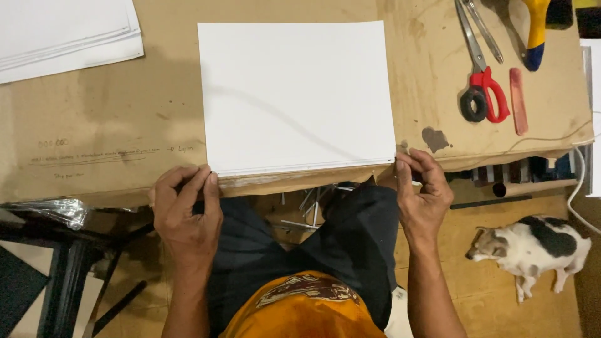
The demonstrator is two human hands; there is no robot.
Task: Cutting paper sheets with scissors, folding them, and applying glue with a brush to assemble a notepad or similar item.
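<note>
A stack of white paper sheets [294,94] lies on a brown cardboard-covered table [106,125], its near edge flush with the table's front edge. My left hand [186,213] pinches the stack's near left corner between thumb and fingers. My right hand [422,194] pinches the near right corner in the same way. Below, I see my dark trousers and orange shirt.
A second pile of white sheets [62,34] sits at the far left. Red-handled scissors [482,81], a pink strip [518,100] and a yellow-blue tool [535,31] lie at the far right. A white-and-dark dog [532,247] lies on the floor to my right. Metal rods litter the floor.
</note>
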